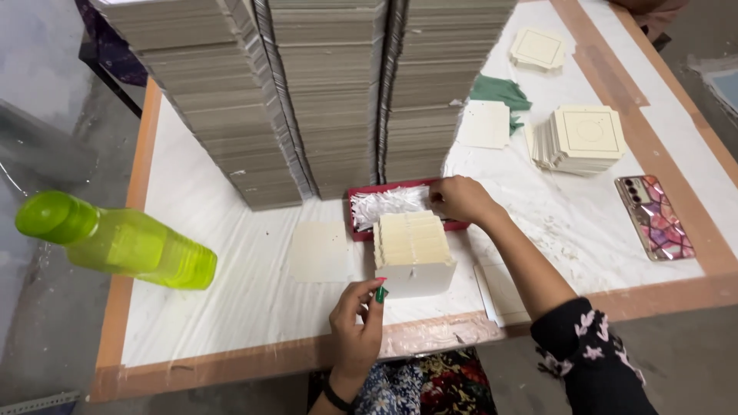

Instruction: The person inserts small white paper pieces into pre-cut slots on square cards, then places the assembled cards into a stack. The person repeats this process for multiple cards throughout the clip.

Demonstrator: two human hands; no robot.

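A tight stack of cream cards (413,240) stands on edge in a small white holder at the table's near middle. My left hand (357,323) rests at the holder's near left corner, pinching a small green piece between its fingertips. My right hand (460,198) reaches to the far side of the stack, fingers closed on white bits at the edge of a red tray (355,219) filled with white strips. A single cream card (319,250) lies flat to the left of the stack.
Three tall piles of grey board (330,92) fill the back of the white table (231,230). A green bottle (115,242) sits at left. At right lie stacks of cream cards (580,138), a green cloth (500,92) and a phone (653,217).
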